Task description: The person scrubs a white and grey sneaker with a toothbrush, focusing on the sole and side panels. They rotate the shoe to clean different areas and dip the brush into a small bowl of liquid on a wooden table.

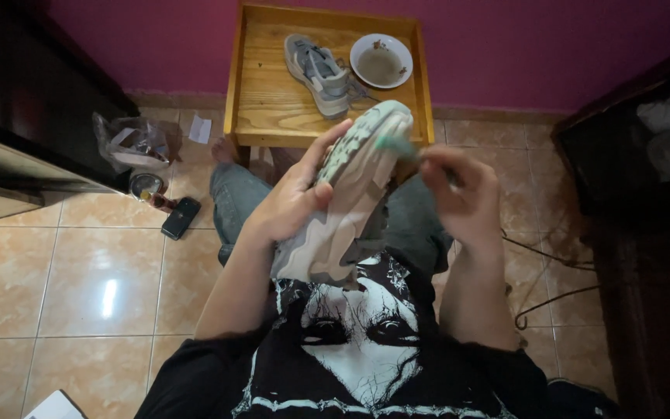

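Magenta wall fills the top of the view, and glossy beige floor tiles spread out beneath us. At twelve o'clock stands a small wooden table with raised edges; on it lie a grey sneaker and, just beside that shoe at its three o'clock, a white bowl with murky liquid inside.

At the centre of the view we hold a second sneaker, grey and beige, tilted sole-up with its toe pointing toward twelve o'clock, above our lap. Our left hand grips this shoe from its nine o'clock side, thumb pressed against the sole and fingers wrapped around the upper. Our right hand sits at the shoe's three o'clock, fingers curled closed around a small greenish brush whose head touches the sole near the toe; motion blur hides the handle's shape.

At nine o'clock on the tiles, well apart from our hands, a black phone lies flat, and near it, toward eleven o'clock, a crumpled clear plastic bag rests against dark furniture. Dark cables trail across the floor at four o'clock.
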